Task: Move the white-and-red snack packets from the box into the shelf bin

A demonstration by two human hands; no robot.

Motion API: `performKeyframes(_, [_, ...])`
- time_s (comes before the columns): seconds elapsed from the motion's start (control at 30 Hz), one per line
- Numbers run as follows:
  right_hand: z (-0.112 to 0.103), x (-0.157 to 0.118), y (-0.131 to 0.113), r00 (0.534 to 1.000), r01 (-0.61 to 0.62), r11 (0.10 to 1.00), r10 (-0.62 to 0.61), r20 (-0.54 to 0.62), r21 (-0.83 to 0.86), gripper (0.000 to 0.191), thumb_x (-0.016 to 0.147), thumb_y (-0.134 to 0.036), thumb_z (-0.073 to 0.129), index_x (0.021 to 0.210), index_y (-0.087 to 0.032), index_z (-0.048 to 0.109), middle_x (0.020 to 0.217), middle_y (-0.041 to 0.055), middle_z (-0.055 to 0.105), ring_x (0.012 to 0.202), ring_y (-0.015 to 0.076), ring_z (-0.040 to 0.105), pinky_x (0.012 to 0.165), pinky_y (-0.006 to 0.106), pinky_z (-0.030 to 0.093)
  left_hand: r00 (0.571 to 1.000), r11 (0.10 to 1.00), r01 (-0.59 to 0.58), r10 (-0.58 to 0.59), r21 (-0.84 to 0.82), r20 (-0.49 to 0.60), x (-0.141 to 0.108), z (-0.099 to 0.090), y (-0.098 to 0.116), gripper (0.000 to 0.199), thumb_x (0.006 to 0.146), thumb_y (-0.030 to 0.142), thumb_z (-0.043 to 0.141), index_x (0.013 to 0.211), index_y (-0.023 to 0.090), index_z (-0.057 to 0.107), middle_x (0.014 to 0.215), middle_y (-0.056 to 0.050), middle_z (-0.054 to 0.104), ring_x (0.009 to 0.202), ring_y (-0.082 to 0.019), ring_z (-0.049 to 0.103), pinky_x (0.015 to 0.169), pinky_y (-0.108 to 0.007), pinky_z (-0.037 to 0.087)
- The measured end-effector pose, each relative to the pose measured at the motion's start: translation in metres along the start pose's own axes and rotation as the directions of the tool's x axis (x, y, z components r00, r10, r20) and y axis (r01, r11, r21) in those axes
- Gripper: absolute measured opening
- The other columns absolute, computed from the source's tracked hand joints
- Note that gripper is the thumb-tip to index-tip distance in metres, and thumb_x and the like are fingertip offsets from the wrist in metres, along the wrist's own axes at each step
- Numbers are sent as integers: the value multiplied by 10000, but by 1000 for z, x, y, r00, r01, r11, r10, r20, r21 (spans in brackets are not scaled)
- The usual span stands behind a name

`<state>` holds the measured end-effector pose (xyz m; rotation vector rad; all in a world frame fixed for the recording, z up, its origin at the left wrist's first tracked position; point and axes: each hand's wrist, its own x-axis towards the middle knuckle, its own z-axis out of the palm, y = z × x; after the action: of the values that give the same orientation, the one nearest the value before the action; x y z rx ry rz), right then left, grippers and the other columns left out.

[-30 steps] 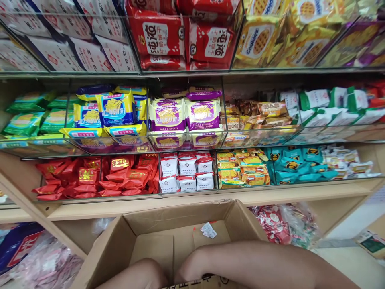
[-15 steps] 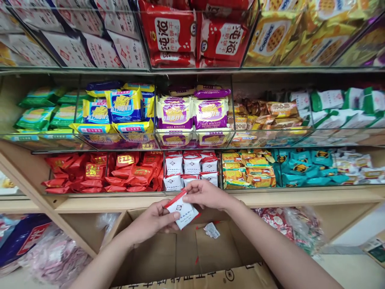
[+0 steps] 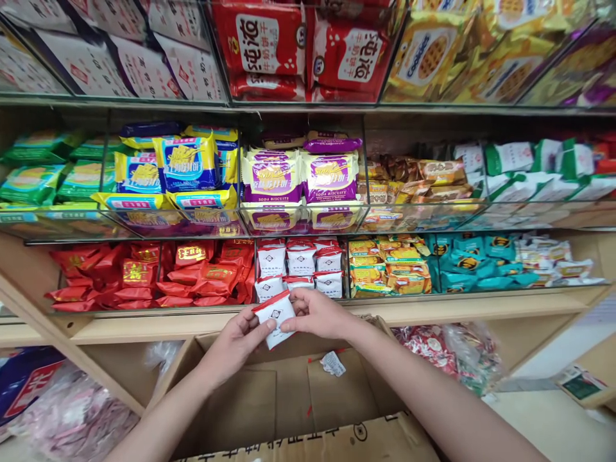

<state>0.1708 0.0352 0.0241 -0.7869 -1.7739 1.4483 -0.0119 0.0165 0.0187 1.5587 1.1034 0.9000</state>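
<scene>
A small white snack packet (image 3: pixel 275 319) with red edges is held between both hands, tilted, above a cardboard box. My left hand (image 3: pixel 246 340) pinches its left side, thumb on the front. My right hand (image 3: pixel 317 312) grips its right edge, fingers curled behind. Just beyond, matching white-and-red packets (image 3: pixel 301 258) stand in rows in a clear bin on the lowest display shelf. Under my hands the cardboard box (image 3: pixel 248 401) gapes, with a crumpled white scrap (image 3: pixel 333 364) and small red bits inside.
Red packets (image 3: pixel 206 273) fill the bins left of the white ones; yellow packets (image 3: pixel 389 266) and teal packets (image 3: pixel 474 263) lie to the right. Clear dividers and front panels edge the shelves. Soda biscuits (image 3: pixel 330 176) sit one shelf up. Bagged goods (image 3: pixel 79 398) lie low at left.
Both hands have shifted slightly up and left in view with the packet, which is now turned more upright. My right hand has moved from its top edge to its right side. The view has shifted slightly.
</scene>
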Motion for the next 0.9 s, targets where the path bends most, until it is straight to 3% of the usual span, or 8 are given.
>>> performKeyframes(0.1, [-4,-4,-9,997,70,997,-69,18,-28,390,645,-184,652,1003,-176,498,896,27,636,808,151,607,709,286,468,1000,1000,-27,26,13,14,-1,0,1,436,703,517,578,972,181,510,678,18,547,571,-101,486,479,-207,363])
performKeyframes(0.2, [-17,-9,-23,970,174,973,-197,-146,-154,339,690,-228,623,1001,-184,495,942,44,633,850,167,599,732,302,467,999,999,-33,33,-18,-5,-2,-1,0,383,754,507,520,979,203,464,754,14,560,618,-113,546,493,-209,374])
performKeyframes(0.27, [-30,-13,-30,886,210,920,-322,-334,-332,316,731,-249,587,1026,-194,489,965,46,625,850,169,588,729,302,461,999,999,-40,40,-36,-17,-1,-1,-2,364,750,466,548,990,209,451,786,21,555,619,-102,557,493,-202,366])
performKeyframes(0.33, [-43,-16,-35,759,146,822,-450,-470,-550,307,755,-250,556,1051,-200,489,990,53,614,858,180,574,741,315,448,999,998,-42,40,-44,-24,0,-1,-4,354,731,429,586,974,207,456,747,39,534,587,-88,547,490,-198,356])
performKeyframes(0.43, [-58,-19,-33,644,-5,659,-573,-507,-752,266,768,-229,520,1032,-194,507,1019,76,602,909,212,552,800,356,418,1000,998,-28,28,-56,-13,1,0,-5,333,720,409,600,939,198,465,705,52,518,559,-81,537,506,-204,364])
performKeyframes(0.57, [-68,-17,-22,624,-61,675,-549,-556,-735,254,775,-247,495,1020,-179,501,1008,97,604,928,225,555,797,366,426,1000,997,-16,17,-71,18,1,1,-3,313,716,382,607,920,189,469,691,52,514,569,-80,522,586,-235,410])
performKeyframes(0.73, [-71,-13,-12,649,-77,748,-464,-602,-659,448,766,-229,495,1192,-180,368,966,90,619,857,219,589,758,366,447,999,997,-25,28,-77,42,0,1,-6,294,723,362,600,926,191,474,674,52,496,591,-86,484,609,-249,437])
performKeyframes(0.9, [-65,-13,-16,630,-220,678,-450,-633,-701,468,782,-208,452,1234,-171,339,1010,123,594,839,241,586,738,393,446,997,997,-40,44,-69,56,1,0,-12,290,731,366,585,939,201,470,669,53,478,614,-95,466,614,-257,452])
